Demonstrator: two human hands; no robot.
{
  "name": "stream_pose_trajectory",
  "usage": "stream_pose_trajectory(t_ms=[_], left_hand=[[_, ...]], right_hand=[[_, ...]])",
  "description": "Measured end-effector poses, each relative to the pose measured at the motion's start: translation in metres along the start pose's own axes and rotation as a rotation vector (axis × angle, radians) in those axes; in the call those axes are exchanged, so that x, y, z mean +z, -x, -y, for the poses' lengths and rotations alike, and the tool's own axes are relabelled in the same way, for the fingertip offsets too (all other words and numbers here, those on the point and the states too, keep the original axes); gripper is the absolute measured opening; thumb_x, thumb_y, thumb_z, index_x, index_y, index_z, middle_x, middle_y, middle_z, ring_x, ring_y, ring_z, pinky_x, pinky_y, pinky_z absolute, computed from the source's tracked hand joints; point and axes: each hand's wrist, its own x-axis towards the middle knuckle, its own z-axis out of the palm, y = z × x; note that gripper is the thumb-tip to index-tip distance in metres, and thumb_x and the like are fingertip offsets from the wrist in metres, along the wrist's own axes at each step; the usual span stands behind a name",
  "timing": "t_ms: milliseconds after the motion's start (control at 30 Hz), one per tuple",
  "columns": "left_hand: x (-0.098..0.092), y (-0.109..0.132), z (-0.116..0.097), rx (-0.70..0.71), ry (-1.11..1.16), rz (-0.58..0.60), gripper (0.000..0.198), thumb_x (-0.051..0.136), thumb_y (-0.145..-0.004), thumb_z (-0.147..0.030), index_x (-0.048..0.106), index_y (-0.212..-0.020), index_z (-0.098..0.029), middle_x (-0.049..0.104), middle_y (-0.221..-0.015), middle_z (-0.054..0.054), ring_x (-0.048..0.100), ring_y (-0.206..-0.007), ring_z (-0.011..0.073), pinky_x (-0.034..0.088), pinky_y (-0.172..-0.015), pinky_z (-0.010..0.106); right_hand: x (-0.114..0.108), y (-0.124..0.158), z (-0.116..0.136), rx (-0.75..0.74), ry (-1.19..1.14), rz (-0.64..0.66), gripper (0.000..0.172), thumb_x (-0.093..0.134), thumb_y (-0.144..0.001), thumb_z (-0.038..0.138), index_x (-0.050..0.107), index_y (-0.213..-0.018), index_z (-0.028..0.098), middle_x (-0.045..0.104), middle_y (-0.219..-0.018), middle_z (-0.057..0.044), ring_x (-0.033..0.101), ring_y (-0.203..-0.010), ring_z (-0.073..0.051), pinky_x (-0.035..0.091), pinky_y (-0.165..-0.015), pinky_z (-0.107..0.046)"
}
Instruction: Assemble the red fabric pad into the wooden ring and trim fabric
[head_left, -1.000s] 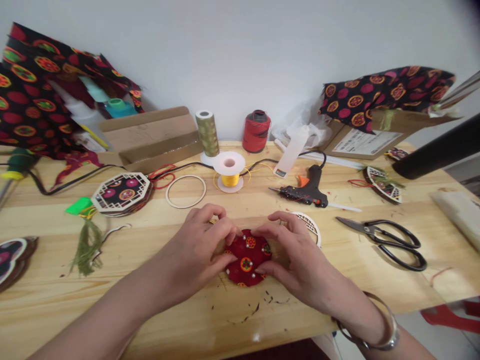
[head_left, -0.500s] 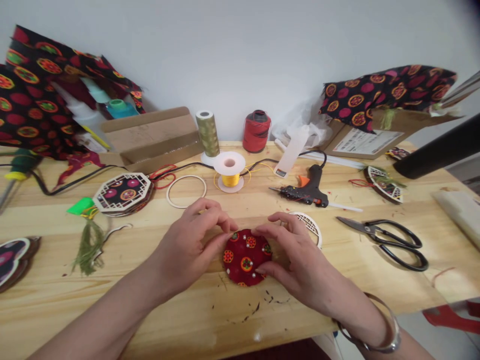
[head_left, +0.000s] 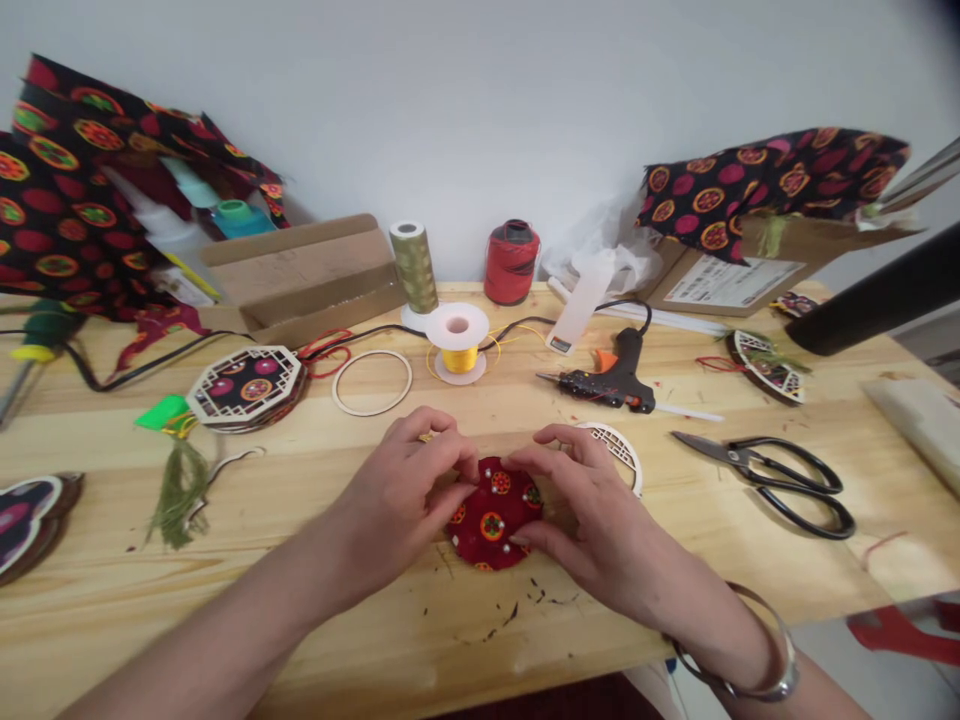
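Observation:
A round piece of red patterned fabric (head_left: 491, 525), dotted with several pearl-headed pins, lies on the wooden table (head_left: 225, 600) between my hands. My left hand (head_left: 397, 490) grips its left side, with fingertips curled over the upper edge. My right hand (head_left: 581, 510) holds the right side, with fingers at the top edge and thumb near the bottom. Something pale lies beneath the fabric, mostly hidden. A white lattice-cut wooden disc (head_left: 619, 450) sticks out beyond my right fingers.
A hot glue gun (head_left: 607, 385) and black-handled scissors (head_left: 772, 480) lie to the right. A wooden ring (head_left: 373, 383), a yellow thread spool (head_left: 459, 358) and a lattice-framed fabric ornament (head_left: 245, 385) stand ahead. A green tassel (head_left: 178, 490) lies left.
My left hand has shifted slightly down and over the fabric's left side, covering more of it. The right hand and fabric have barely moved.

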Motion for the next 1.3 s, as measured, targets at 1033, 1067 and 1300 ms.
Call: stream_pose_trajectory(t_ms=[1033,1067,1300], left_hand=[[0.001,0.0014,-0.0003,-0.076,0.019,0.141,0.065,0.049,-0.089,-0.008,0.025,-0.146,-0.029,0.068,-0.115,0.0,0.041,-0.12,0.0216,0.039,-0.103,0.04],[0.0013,0.0017,0.0002,-0.079,0.018,0.144,0.065,0.049,-0.089,-0.009,0.025,-0.146,-0.029,0.067,-0.116,0.001,0.041,-0.12,0.0219,0.039,-0.103,0.041],[0.0032,0.0049,0.0038,-0.102,0.006,0.17,0.063,0.048,-0.09,-0.012,0.027,-0.147,-0.028,0.064,-0.124,0.005,0.046,-0.12,0.0228,0.04,-0.104,0.044]], right_hand=[[-0.0033,0.0008,0.0039,0.019,-0.083,0.052,0.054,0.058,-0.089,0.014,0.037,-0.136,0.028,0.053,-0.131,-0.005,0.031,-0.131,-0.025,0.036,-0.109,-0.046],[-0.003,0.0006,0.0033,0.013,-0.075,0.046,0.052,0.057,-0.089,0.014,0.038,-0.136,0.027,0.053,-0.131,-0.006,0.032,-0.131,-0.025,0.036,-0.109,-0.046],[-0.0022,0.0,0.0019,-0.015,-0.016,0.036,0.044,0.058,-0.09,0.017,0.042,-0.131,0.023,0.056,-0.127,-0.009,0.033,-0.13,-0.027,0.038,-0.107,-0.05]])
